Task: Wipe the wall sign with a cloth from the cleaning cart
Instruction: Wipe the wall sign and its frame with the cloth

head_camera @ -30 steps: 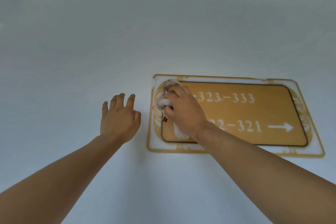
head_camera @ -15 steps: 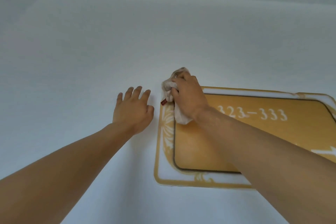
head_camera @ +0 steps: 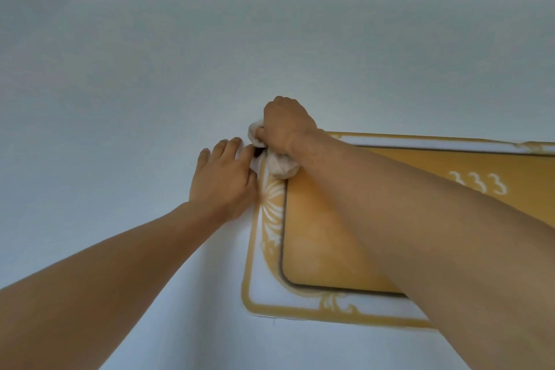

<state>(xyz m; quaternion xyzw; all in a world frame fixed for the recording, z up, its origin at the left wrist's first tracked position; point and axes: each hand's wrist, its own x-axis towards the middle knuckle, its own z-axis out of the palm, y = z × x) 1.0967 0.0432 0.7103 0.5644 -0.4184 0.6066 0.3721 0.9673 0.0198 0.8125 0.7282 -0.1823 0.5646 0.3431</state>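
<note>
Head | right hand (head_camera: pixel 286 125) grip fisted around cloth (head_camera: pixel 280 164) at sign (head_camera: pixel 324 237) corner, cloth at its 6 o'clock | left hand (head_camera: pixel 223 182) flat, empty, on wall (head_camera: pixel 150 99).

a hotel-like corridor (room-number sign (head_camera: pixel 330 234) on plain wall (head_camera: pixel 150 99)).

Single head-worn view, angled upward and close to the wall (head_camera: pixel 150 99), at arm's reach. Both forearms enter from the lower edge. The wall sign (head_camera: pixel 324 234) runs off the right edge, right of the left hand's fingers (head_camera: pixel 222 147).
</note>
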